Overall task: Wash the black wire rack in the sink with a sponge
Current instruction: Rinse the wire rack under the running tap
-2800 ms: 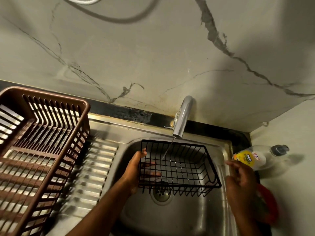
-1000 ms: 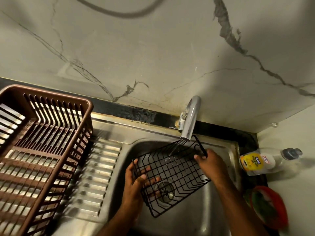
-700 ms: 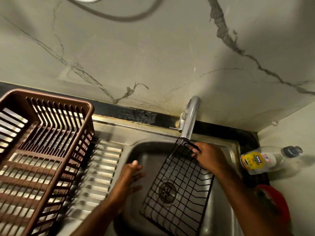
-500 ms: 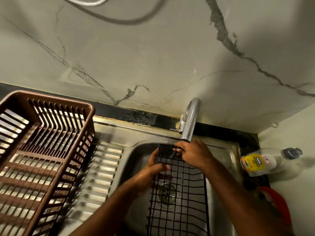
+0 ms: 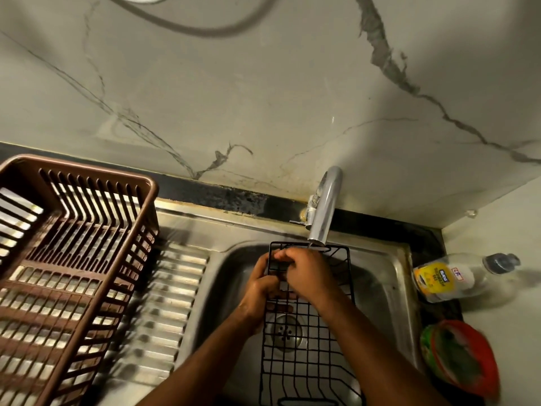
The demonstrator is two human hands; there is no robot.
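Marble-veined wall backs a steel sink, with a brown crate at far left. Left hand grips the black wire rack from its left edge, fingers curled through the grid; right hand clamps the far rim under the tap. Rack looks light, stiff and, being wet, probably slippery; the rim wires seem the best hold.

Rack in sink, under tap; basket left.
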